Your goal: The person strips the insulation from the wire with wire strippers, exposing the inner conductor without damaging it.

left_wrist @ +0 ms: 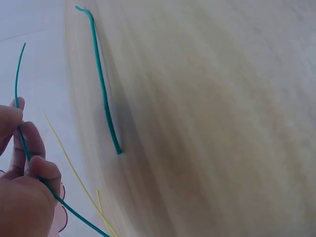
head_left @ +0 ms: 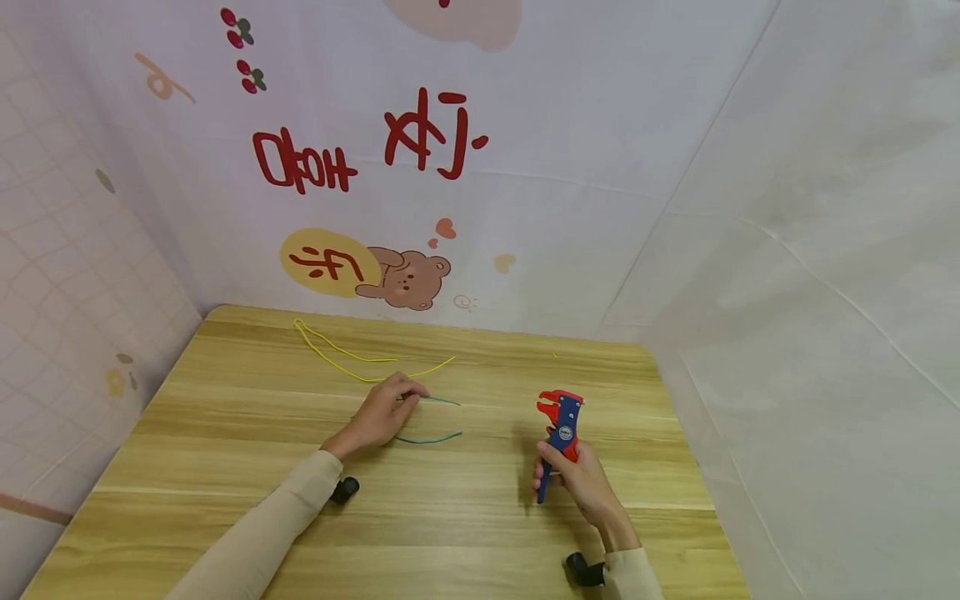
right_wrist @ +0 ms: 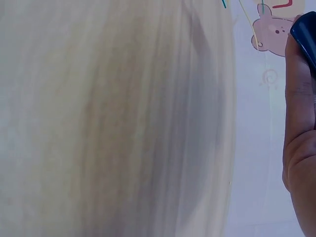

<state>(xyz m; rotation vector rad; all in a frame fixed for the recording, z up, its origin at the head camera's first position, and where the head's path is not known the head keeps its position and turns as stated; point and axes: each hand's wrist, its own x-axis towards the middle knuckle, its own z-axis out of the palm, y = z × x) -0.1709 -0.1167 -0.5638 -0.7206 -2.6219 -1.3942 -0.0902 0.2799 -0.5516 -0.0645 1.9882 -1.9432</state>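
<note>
The left grip [head_left: 381, 413] pinches a thin green wire [left_wrist: 76, 213], not yet touching the blue-and-red plier-like tool [head_left: 567, 421] the right grip [head_left: 585, 485] clasps.

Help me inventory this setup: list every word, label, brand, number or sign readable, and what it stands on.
"安", red, sideways, on the wall backdrop.
"喜", red, sideways, on the wall backdrop.
"乐", red, sideways, on the yellow patch.
Red mark cut off at the top edge: unreadable.
Round label on the blue-and-red tool: too small to read.
</note>
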